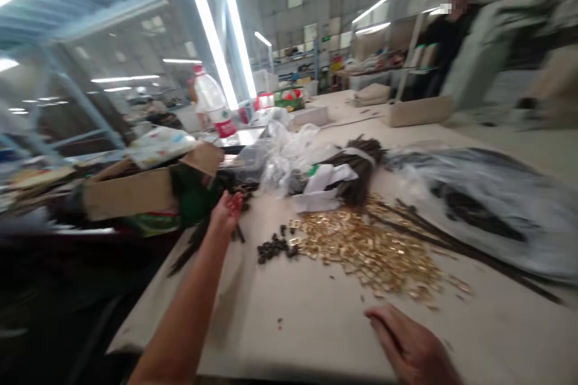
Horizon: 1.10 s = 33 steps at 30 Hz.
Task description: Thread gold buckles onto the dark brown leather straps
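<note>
My left hand [227, 211] is stretched out to the table's left side, beside a dark clump of small parts [246, 190]. Motion blurs its fingers, and I cannot make out whether they hold anything. Under that wrist lie dark strips [187, 250]. Near the front edge, my right hand [409, 343] is closed, thumb and finger tips close together, with nothing visible between them. Beyond it spreads a heap of small gold metal buckles [370, 246]. A small group of black pieces [274, 247] lies to the left of that heap.
Behind the buckles are a bundle of dark strips [363, 171] and clear plastic bags [286, 153]. A large plastic bag [510, 204] covers the right side. A cardboard box [130, 192] and a bottle [214, 102] stand left. A person [445, 41] stands at the back right.
</note>
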### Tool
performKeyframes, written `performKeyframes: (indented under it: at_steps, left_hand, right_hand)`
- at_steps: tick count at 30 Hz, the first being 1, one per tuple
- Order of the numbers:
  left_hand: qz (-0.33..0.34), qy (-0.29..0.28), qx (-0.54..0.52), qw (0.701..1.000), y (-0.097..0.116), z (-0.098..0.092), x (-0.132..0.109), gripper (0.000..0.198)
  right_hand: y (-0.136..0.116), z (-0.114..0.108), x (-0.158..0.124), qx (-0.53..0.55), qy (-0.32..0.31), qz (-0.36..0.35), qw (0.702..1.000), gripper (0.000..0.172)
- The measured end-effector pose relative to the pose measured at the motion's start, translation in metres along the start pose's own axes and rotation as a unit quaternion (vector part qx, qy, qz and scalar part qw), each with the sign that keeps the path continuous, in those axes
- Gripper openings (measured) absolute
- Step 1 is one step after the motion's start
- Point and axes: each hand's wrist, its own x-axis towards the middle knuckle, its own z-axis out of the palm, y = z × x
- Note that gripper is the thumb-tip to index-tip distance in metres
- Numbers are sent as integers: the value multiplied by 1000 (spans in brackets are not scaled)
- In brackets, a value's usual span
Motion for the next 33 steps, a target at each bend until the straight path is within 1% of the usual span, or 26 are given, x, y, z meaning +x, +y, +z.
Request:
performKeyframes:
  at_steps: [2, 4, 5, 6, 8, 9, 10, 11, 12, 14, 16, 18, 21, 24, 27, 30, 32, 33]
  left_hand:
    - [-40, -23, 13, 999, -23, -8, -8, 14]
    - [-65, -45, 29, 996, -50, -24, -21, 9]
    - [-62, -72, 55, 994, -62, -34, -30, 9]
    - [-57, -92, 76, 991, -72, -44, -41, 13]
    - [-50, -128, 102, 985, -87, -63, -65, 31]
    - [-39, -134, 113, 984, -91, -71, -78, 40]
    - [-28, -133, 124, 983, -94, -79, -90, 46]
    - [-20, -127, 138, 982, -95, -85, -102, 49]
    - [-16, -117, 153, 981, -96, -91, -112, 51]
    - [-27, -103, 187, 977, -98, -101, -128, 53]
    - [-48, -98, 217, 970, -100, -110, -138, 55]
    - [-59, -95, 235, 966, -103, -117, -143, 56]
    - [-49, -96, 253, 961, -107, -124, -148, 54]
    - [-27, -115, 280, 953, -109, -125, -153, 54]
    - [2, -122, 287, 950, -111, -122, -159, 52]
    - [41, -121, 286, 950, -113, -118, -166, 45]
    - [52, -153, 292, 943, -113, -113, -171, 43]
    - [51, -179, 293, 938, -113, -110, -174, 45]
  right_hand:
    - [-13, -2, 2, -17, -16, 8, 1000, 19]
    - [-17, -4, 7, -21, -36, 29, 999, 20]
    - [-16, -7, 11, -17, -41, 37, 998, 20]
    - [-13, -13, 14, -20, -38, 41, 998, 19]
    - [0, -32, 26, -71, -14, 48, 996, 19]
    - [10, -44, 34, -123, 5, 49, 991, 20]
    - [23, -57, 43, -204, 21, 72, 976, 20]
    - [38, -70, 53, -294, 29, 105, 950, 22]
    - [53, -82, 63, -325, 36, 128, 936, 25]
    - [82, -100, 79, -359, 34, 166, 918, 24]
    - [103, -110, 88, -384, 24, 195, 902, 20]
    - [116, -113, 91, -398, 10, 210, 893, 18]
    - [124, -112, 92, -401, -6, 221, 889, 17]
    - [126, -115, 96, -397, -6, 231, 888, 20]
    - [116, -120, 97, -386, 10, 233, 892, 22]
    - [86, -119, 86, -361, 23, 224, 905, 22]
    - [56, -111, 70, -299, 0, 210, 931, 21]
    - [40, -105, 60, -212, -30, 202, 956, 21]
